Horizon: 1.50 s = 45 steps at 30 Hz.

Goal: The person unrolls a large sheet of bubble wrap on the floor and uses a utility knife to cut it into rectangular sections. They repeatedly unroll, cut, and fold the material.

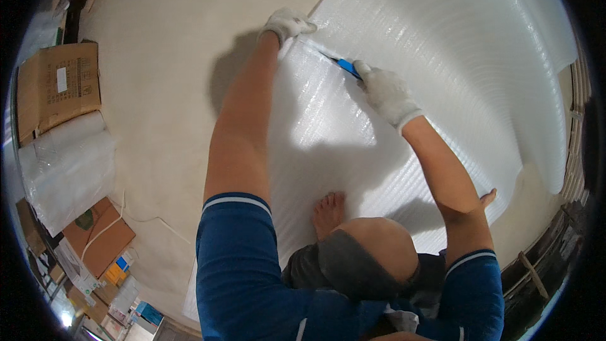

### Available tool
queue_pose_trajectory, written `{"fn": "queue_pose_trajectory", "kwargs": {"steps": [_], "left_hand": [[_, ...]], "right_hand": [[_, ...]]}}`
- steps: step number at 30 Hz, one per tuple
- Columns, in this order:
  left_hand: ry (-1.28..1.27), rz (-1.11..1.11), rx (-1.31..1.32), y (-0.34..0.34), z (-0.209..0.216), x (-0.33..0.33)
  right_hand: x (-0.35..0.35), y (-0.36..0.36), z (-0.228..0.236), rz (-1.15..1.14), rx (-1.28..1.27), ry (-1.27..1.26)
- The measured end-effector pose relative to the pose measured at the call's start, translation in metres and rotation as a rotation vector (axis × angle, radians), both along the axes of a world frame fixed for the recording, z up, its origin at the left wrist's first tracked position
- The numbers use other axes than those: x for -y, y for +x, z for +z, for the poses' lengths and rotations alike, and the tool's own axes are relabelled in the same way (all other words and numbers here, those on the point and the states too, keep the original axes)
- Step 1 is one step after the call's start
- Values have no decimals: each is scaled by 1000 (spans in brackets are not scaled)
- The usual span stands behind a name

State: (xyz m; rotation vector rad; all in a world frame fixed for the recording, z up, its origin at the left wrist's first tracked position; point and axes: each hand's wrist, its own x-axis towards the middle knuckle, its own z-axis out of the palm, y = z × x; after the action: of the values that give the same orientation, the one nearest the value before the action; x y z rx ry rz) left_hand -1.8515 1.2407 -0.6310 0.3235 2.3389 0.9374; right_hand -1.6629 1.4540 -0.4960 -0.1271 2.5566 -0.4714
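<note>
A broad sheet of white packing foam [442, 31] is spread over the floor under both my hands. My right hand [388, 91], in a white knit glove, is closed round a blue utility knife [348, 68]. The knife's dark tip points up and left and lies at a slit line in the foam. My left hand [287, 24], gloved the same way, is closed on the sheet's left edge just beyond the tip. Its fingertips are partly hidden. My bare foot [329, 215] rests on the near part of the foam.
Along the left stand a cardboard box [79, 85], a stack of clear plastic wrap [69, 164] and a brown carton [99, 233]. A thin white cord [158, 220] trails over the beige floor [164, 57]. At the right the foam curls upward, near wooden slats [533, 275].
</note>
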Motion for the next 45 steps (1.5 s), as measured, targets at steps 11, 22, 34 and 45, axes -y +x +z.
{"fn": "queue_pose_trajectory", "kwargs": {"steps": [11, 22, 34, 45], "left_hand": [[157, 211, 249, 10, -4, 5], [94, -186, -737, 161, 89, -155], [28, -521, -673, 269, 13, -271], [-108, -559, -876, 234, -15, -260]], "right_hand": [[-142, 116, -1, -45, 87, 170], [-224, 186, 16, -74, 159, 344], [-251, 173, 3, -130, 161, 354], [-431, 292, -3, -158, 127, 443]]}}
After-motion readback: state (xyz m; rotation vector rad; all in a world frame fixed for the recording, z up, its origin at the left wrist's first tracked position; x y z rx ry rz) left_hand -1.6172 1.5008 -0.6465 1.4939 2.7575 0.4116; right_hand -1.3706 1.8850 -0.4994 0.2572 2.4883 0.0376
